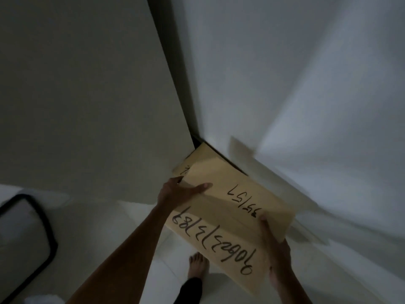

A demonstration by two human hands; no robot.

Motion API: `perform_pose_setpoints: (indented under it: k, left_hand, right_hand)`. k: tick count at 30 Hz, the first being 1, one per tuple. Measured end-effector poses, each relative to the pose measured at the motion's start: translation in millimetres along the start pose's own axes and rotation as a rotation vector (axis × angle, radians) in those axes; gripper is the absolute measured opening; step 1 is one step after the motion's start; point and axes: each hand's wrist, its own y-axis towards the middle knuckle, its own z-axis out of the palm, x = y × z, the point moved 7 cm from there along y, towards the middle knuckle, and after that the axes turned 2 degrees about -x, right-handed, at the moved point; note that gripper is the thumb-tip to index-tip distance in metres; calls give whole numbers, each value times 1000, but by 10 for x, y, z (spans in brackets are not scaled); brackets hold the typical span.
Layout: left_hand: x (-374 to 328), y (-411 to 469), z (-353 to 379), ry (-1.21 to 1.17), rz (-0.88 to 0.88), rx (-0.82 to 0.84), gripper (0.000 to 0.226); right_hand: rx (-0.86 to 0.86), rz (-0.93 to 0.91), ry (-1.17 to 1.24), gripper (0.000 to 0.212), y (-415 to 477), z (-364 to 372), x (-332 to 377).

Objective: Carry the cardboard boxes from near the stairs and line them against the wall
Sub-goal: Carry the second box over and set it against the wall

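A flattened cardboard box with black handwritten numbers is held tilted, low in a room corner. Its far end reaches into the corner where two white walls meet. My left hand grips its upper left edge, thumb on top of the cardboard. My right hand grips the lower right edge, fingers wrapped over the side. A second cardboard piece with a scrap of writing peeks out beneath the far left end.
A white wall stands on the left and another wall on the right, with a dark gap between them. A black-framed object lies at the lower left. My bare foot stands on the pale floor.
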Motion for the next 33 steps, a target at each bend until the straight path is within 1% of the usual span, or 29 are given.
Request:
perform_pose_setpoints:
  k: [2,5,6,8,11,13,15,17,18,20,22,24,26,29,33]
  left_hand:
    - [-18,484,88,70,63,15,115]
    - [28,1158,159,164,121,8,105]
    - [82,1362,134,159,138,-1,99]
    - [83,1719,325,148,153,0,88]
    - [36,2106,704,171,161,91,87]
    - [67,2286,624,134,134,-3,87]
    - [43,2364,511,147,151,-94,81]
    - [-53,2335,505,222,222,-187,76]
    - [-96,2282,513,244,277,-232,78]
    - [-174,2124,603,256,390,-301,83]
    - [-165,2002,624,324,471,-361,78]
    - [-107,1963,737,440,547,-341,73]
    - [-74,1969,828,475,618,-309,72]
    - [-56,2061,780,459,645,-301,74]
    - [-56,2053,777,524,646,-295,73]
  right_hand:
    - [-16,16,22,98,350,328,-64]
    - [-33,34,67,88,850,760,-155]
    - [-36,27,75,87,1006,891,-174]
    - [-14,11,83,82,1258,1111,-190]
    - [-3,18,118,72,1596,1315,-205]
    - [-34,-12,106,70,1763,1398,-184]
    - [-93,-56,76,68,1870,1433,-155]
    - [-117,-95,72,63,1905,1470,-108]
    - [-121,-100,65,63,1910,1488,-92]
    - [-146,-83,56,76,1920,1509,-69]
    - [-174,-63,74,83,1930,1543,-49]
    - [-173,-47,84,84,1952,1608,-8]
    - [-156,-49,83,84,1979,1689,56]
    - [-121,-87,59,81,2009,1779,140]
    - [-83,-85,54,81,2043,1781,166]
